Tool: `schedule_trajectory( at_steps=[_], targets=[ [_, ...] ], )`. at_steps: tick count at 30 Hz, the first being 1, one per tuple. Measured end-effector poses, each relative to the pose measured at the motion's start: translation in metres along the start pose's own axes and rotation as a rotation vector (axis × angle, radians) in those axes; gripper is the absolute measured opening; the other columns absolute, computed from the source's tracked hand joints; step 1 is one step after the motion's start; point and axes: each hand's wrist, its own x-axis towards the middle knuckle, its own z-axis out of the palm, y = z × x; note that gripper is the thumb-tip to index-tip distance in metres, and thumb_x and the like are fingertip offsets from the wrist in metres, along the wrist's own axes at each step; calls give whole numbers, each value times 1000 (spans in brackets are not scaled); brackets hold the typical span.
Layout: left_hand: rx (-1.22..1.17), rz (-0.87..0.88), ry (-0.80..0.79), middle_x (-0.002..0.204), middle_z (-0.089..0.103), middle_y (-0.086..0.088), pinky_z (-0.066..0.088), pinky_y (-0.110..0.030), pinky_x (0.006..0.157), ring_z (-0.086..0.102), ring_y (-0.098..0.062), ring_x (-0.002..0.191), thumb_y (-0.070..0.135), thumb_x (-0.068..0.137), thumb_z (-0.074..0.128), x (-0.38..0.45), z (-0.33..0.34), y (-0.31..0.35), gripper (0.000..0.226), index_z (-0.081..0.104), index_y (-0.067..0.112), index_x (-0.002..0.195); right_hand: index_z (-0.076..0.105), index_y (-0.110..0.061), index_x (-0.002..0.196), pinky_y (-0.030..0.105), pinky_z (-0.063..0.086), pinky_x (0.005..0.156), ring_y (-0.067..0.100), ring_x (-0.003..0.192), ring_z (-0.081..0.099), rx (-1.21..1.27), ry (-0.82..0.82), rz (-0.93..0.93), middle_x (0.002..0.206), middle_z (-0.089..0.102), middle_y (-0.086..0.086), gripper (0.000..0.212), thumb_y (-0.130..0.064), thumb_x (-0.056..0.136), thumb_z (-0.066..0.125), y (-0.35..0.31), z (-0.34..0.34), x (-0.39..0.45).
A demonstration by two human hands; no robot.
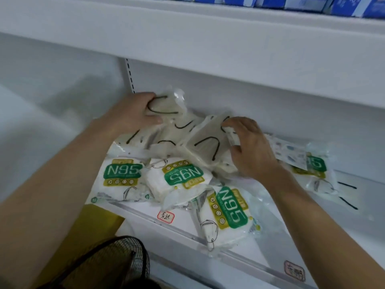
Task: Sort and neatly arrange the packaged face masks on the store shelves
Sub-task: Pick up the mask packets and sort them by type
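Both grips are closed on clear mask packs at the back of the shelf. By the left hand the upper clear pack is held, thumb laid across its front edge and fingers curled over its far corner. By the right hand a second clear pack is pinched at its right end, fingers bent over the top and thumb tucked below. Between and under these two, more clear packs with dark ear loops are heaped loosely; how many cannot be told.

Nearer the shelf's front lip, three green-labelled N95 packs are scattered: one at the left lying square, one in the middle turned upside down and propped on its neighbour, one further right rotated sideways with its lower end over the price rail. A patterned pack and another N95 pack lie beyond the right wrist.

Sorting is judged barely begun. The chief risk lies in the slippery film: if the held packs are dragged forward, the loose heap may be pulled with them and the front packs pushed off the shelf. The sideways pack, already overhanging, could be knocked down by the right forearm. A mesh basket stands below at the left, not under that pack.
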Motion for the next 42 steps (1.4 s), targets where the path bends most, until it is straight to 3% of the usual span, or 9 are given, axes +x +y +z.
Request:
schedule_trajectory(
  at_steps=[4, 7, 12, 15, 17, 23, 30, 35, 42],
  targets=[
    [-749, -203, 268, 112, 75, 7, 55, -24, 91, 71, -9, 103, 47, 82, 81, 3, -11, 25, 46, 70, 21, 118, 48, -28, 147, 43, 41, 112, 28, 136, 45, -84, -337, 26, 149, 50, 1, 66, -45, 87, 68, -20, 20, 11],
    [-1004, -463, 138, 115, 75, -1, 57, -47, 96, 72, -21, 106, 68, 62, 82, -1, 25, 42, 79, 64, 21, 123, 69, -26, 125, 45, 47, 104, 27, 122, 55, -70, -225, 60, 127, 64, 0, 40, -46, 91, 59, -11, 39, 7],
    [-977, -444, -14, 111, 75, -6, 61, -52, 90, 72, -25, 104, 27, 56, 75, -14, 85, 41, 82, 57, 17, 135, 59, -20, 86, 36, 45, 66, 29, 82, 64, 50, 99, 270, 86, 65, 0, 21, -23, 104, 50, 2, 41, -9],
    [-776, -422, 81, 111, 73, -2, 58, -41, 91, 69, -22, 106, 14, 81, 65, -18, 84, 44, 49, 60, 14, 129, 56, -36, 89, 32, 43, 58, 26, 69, 64, 33, 325, 370, 75, 58, -8, 24, -28, 106, 41, 2, 42, -16],
    [-588, -406, 156, 118, 67, -7, 51, -38, 89, 62, -25, 107, 14, 92, 55, -21, 80, 49, 35, 58, 9, 127, 69, -21, 105, 28, 38, 54, 27, 61, 63, 88, 468, 345, 72, 63, -2, 24, -20, 107, 44, -8, 42, -19],
    [-707, -408, 221, 93, 63, 1, 46, -16, 65, 60, -12, 84, 8, 96, 52, -29, 72, 64, 10, 58, 12, 104, 71, -7, 121, 35, 57, 87, 25, 104, 72, 57, 639, 149, 111, 77, 7, 30, 1, 100, 52, -52, 37, -17],
    [-1608, -710, -10, 119, 75, -11, 61, -46, 84, 73, -32, 108, 48, 103, 51, -37, 78, 66, 44, 61, 25, 138, 72, -8, 120, 43, 50, 105, 27, 121, 62, 179, 55, -177, 124, 71, 8, 32, -16, 102, 48, -57, 68, -19],
    [-1402, -589, 155, 102, 77, -15, 62, -39, 64, 75, -36, 96, -8, 93, 59, -48, 82, 55, 27, 70, 6, 114, 46, -20, 147, 36, 37, 114, 21, 137, 42, 194, -73, 128, 151, 47, 2, 61, -43, 94, 64, -50, 61, -21],
    [-1420, -672, 463, 92, 73, -5, 59, -35, 57, 72, -22, 72, -6, 99, 51, -69, 78, 39, 22, 62, 13, 100, 57, -24, 141, 41, 28, 120, 24, 142, 33, 83, -84, 257, 148, 49, -1, 55, -39, 90, 71, -43, 58, -16]
  ],
)
